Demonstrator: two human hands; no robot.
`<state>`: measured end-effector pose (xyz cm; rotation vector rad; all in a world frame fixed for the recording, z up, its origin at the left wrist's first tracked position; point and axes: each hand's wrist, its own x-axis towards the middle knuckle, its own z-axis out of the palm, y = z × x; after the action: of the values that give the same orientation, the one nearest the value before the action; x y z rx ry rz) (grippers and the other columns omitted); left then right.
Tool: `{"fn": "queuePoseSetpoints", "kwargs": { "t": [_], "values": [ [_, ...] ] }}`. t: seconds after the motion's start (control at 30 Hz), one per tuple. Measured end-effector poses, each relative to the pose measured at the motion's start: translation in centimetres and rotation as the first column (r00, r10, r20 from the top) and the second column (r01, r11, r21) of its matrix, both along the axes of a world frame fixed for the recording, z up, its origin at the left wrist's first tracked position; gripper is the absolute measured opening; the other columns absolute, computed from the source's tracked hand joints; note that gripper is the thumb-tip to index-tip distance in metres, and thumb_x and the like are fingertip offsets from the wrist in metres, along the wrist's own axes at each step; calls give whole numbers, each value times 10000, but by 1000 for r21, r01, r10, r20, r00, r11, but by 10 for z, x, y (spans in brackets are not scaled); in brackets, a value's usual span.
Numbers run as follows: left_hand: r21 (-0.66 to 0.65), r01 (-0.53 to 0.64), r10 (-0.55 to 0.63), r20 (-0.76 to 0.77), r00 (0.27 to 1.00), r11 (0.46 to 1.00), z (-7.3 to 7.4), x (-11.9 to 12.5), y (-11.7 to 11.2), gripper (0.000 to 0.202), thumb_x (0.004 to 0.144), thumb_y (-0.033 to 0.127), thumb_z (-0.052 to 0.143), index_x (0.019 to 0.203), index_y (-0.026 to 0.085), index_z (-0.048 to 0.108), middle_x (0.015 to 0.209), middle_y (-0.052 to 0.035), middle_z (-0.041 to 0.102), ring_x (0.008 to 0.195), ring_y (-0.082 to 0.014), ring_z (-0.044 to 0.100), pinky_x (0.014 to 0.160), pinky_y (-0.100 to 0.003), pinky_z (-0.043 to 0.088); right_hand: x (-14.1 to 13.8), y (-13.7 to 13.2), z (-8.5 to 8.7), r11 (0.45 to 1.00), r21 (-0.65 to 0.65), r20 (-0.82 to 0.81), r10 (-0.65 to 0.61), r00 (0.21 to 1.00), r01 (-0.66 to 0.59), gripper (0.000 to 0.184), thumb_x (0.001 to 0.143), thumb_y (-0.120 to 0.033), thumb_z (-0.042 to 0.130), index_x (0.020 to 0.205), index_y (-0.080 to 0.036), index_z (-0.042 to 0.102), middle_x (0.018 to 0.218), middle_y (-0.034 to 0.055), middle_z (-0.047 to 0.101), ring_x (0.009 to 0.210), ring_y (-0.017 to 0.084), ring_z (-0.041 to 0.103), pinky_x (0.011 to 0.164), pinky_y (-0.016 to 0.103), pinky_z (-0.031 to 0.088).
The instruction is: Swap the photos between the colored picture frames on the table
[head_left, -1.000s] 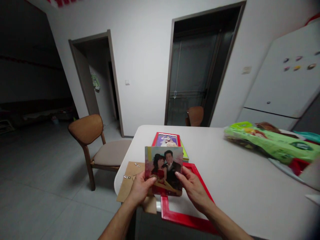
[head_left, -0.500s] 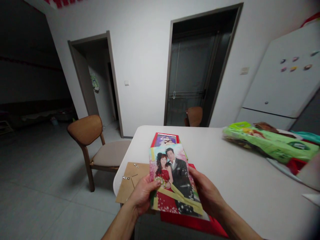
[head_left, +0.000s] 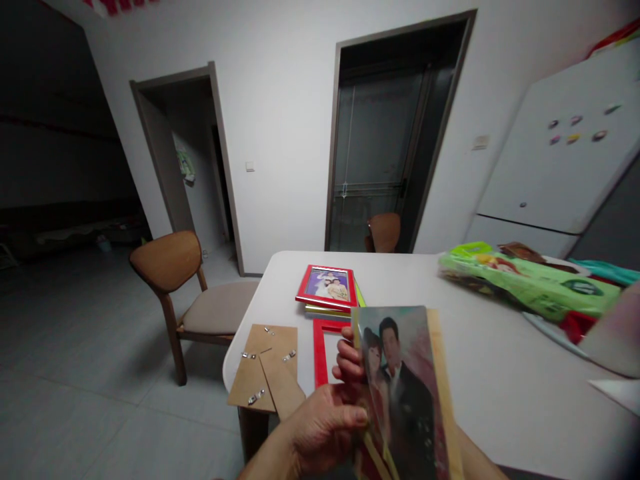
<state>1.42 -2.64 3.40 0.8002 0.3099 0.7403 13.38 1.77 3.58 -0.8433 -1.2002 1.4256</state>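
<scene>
A wedding photo [head_left: 407, 380] of a couple, with yellowish tape on its lower part and a pale strip down its right edge, is held up tilted above the table. My left hand [head_left: 320, 427] grips its left edge, thumb on the front. Behind the photo is my right hand [head_left: 347, 360], its fingertips showing past the left edge; the palm is hidden. Partly covered by the photo, a red picture frame [head_left: 320, 350] lies on the table. Brown backing boards [head_left: 260, 367] with metal clips lie to its left.
Farther back on the white table [head_left: 400, 283] is a small stack of frames, topped by a red framed wedding picture [head_left: 327, 287]. A green plastic package [head_left: 530, 277] lies at the right. One wooden chair [head_left: 170, 260] stands left of the table, another chair [head_left: 385, 232] behind it.
The photo has moved right and down and turned to a steeper angle. My right hand has gone from its right edge to behind it, uncovering the stacked frames and more of the backing boards.
</scene>
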Motion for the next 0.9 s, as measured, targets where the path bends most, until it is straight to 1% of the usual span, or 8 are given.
{"fn": "queuePoseSetpoints", "kwargs": {
  "t": [0.07,0.17,0.23,0.33,0.5,0.73,0.83,0.9],
  "values": [
    [37,-45,50,-157,986,998,-3,-1,3,252,583,242,674,786,109,608,713,-55,623,702,-174,577,673,-271,400,4,-4,7,989,-97,-126,100,987,-112,300,675,-449,500,866,-230,572,605,1,603,467,110,531,518,254,457],
    [53,-200,207,-295,933,978,-3,-7,9,269,615,353,628,753,122,613,693,-60,637,684,-202,578,633,-296,408,17,-6,17,964,-226,-121,115,986,-140,373,665,-394,530,975,-186,536,667,45,649,535,157,584,570,298,471],
    [14,-307,299,-271,915,952,-2,-12,14,311,625,411,601,754,128,603,701,-59,637,677,-195,577,618,-287,412,29,-2,18,956,-276,-70,80,994,-97,417,671,-378,529,1031,-169,501,712,69,664,586,187,607,597,334,476],
    [-32,-351,334,-237,912,936,-5,-17,20,350,640,456,570,769,130,577,677,-49,627,639,-163,576,600,-262,412,44,7,11,945,-327,-10,-37,999,32,454,668,-338,548,1077,-167,450,731,74,672,592,197,615,588,351,483],
    [140,-454,473,-361,804,880,-24,-10,29,281,577,270,588,804,108,557,614,-21,613,591,-155,556,533,-230,378,46,9,2,920,-365,52,-135,990,144,493,691,-323,522,1139,-172,381,729,71,673,559,194,615,549,344,490],
    [196,-436,476,-431,766,878,-31,-3,38,284,554,204,489,800,83,562,575,-23,598,540,-154,543,497,-233,375,46,-4,-1,934,-353,41,-39,998,51,490,700,-252,440,1178,-197,343,820,76,667,609,192,625,531,305,487],
    [222,-433,485,-462,743,874,-32,-4,41,311,575,204,502,858,87,553,610,-21,602,573,-155,552,526,-237,399,50,1,-8,927,-367,59,-60,996,78,517,696,-233,435,1195,-180,310,812,82,667,601,191,624,525,301,483],
    [294,-467,551,-479,683,834,-34,-7,43,353,609,201,507,948,102,519,713,-28,615,668,-155,563,593,-236,415,53,5,-12,917,-373,106,-108,989,140,529,685,-207,440,1195,-160,306,799,83,668,595,184,624,534,292,482]
  ]
}}
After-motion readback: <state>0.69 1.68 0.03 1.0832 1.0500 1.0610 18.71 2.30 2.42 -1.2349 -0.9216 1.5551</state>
